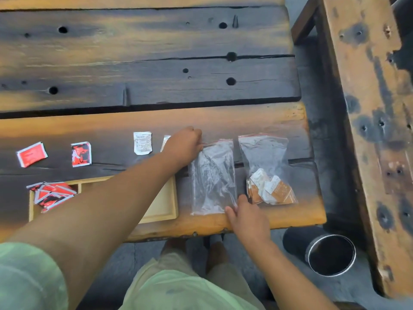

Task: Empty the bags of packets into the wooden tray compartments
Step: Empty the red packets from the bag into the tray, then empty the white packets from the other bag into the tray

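The empty zip bag [212, 175] lay flat near the front edge of the bench [156, 63], just right of the wooden tray [171, 211], with its red-striped opening pointing away from the person. The left hand [185, 144] reached across the tray, and its curled fingers [199, 139] pinched the bag's top left corner. The right hand [248, 218] sat at the bag's lower right corner; its fingers [230, 211] lay fairly straight and spread, pressing the plastic against the bench and gripping nothing. Just to the right, close beside the empty bag, a second zip bag [263, 157] lay shut, with orange and white packets [271, 190] bunched at its near end. In the tray, the left compartment was heaped with red packets [52, 194], some spilling over its rim; the left forearm hid much of the middle, and the right compartment showed bare wood. Four loose packets lay in a row beyond the tray: a red packet [32, 154], a red and black packet [81, 154], a white printed packet [143, 143], and a pale packet [165, 142] mostly hidden behind the left hand. A black cylindrical bin [321, 253] with a shiny rim stood on the floor by the bench's right end.
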